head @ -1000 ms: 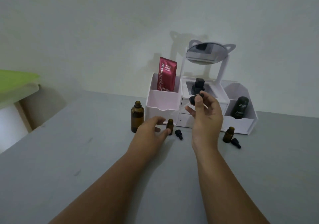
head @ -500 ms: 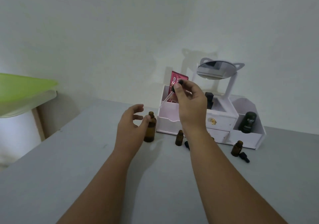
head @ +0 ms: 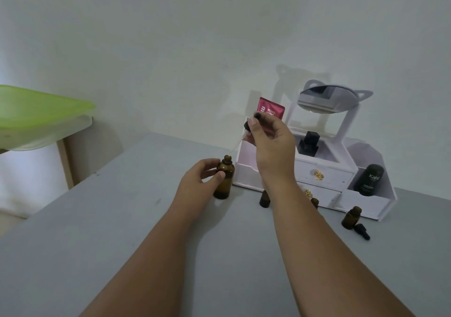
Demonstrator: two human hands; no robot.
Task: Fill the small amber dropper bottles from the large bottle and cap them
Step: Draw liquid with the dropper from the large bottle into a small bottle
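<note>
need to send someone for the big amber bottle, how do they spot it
Start at the white drawer organizer under the cat-ear mirror. Just past its left end stands the large amber bottle, held by the left hand. It is uncapped and much taller than the small amber bottles nearby.

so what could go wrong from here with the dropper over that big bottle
1. The dropper in the right hand hangs off to the side of the big bottle, whose mouth is narrow, so the glass tip could miss it and drip on the table.
2. The left hand holds the big bottle only lightly, so a knock might tip it.
3. A small bottle stands open right beside the right forearm and could get nudged over.
</note>
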